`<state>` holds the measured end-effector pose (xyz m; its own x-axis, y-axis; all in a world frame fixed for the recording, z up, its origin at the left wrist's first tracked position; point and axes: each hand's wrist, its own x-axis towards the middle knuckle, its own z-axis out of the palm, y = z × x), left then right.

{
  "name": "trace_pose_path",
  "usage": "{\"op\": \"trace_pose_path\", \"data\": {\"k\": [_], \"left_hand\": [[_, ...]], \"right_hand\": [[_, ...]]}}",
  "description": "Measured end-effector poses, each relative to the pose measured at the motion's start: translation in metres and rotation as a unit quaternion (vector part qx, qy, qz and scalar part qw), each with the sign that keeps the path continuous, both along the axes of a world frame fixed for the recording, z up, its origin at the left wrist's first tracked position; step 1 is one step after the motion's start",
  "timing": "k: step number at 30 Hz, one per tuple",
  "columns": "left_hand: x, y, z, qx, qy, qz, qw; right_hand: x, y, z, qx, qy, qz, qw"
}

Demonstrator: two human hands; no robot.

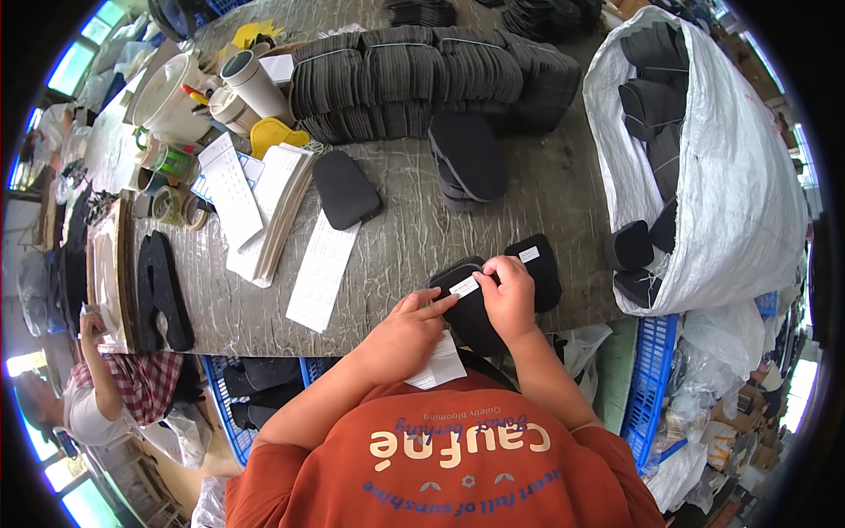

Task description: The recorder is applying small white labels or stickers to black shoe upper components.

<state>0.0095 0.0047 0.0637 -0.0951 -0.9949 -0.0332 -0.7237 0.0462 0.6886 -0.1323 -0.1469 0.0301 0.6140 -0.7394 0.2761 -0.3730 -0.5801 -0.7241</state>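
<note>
Right fingers (503, 265) are pinching the white label (463, 287) at 2 o'clock. Left fingers (431, 307) are kinda stretched out, touching the black pad (476, 322) near the label's 8 o'clock end.

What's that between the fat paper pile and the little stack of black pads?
In the head view, a black pad lies there, its near end over a white paper strip.

— Notice the windows (74, 69)?
— Yes, glowing bright along the left edge.
— And the counter (396, 251)?
— Stretches wide, grey-brown and creased, above a tan floor (208, 465) at lower left.
</note>
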Motion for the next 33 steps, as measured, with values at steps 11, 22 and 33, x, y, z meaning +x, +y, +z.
{"op": "trace_pose_path", "data": {"k": [11, 22, 33], "left_hand": [[0.006, -0.003, -0.005, -0.013, 0.126, 0.070, 0.989], [0.016, -0.002, 0.004, 0.175, 0.449, 0.257, 0.838], [0.002, 0.010, -0.002, 0.112, 0.109, 0.237, 0.959]], "right_hand": [[-0.055, -0.074, -0.003, -0.139, 0.077, -0.142, 0.977], [-0.003, 0.033, 0.046, 0.258, -0.057, 0.213, 0.941], [-0.012, 0.032, 0.038, 0.168, -0.099, 0.114, 0.974]]}}
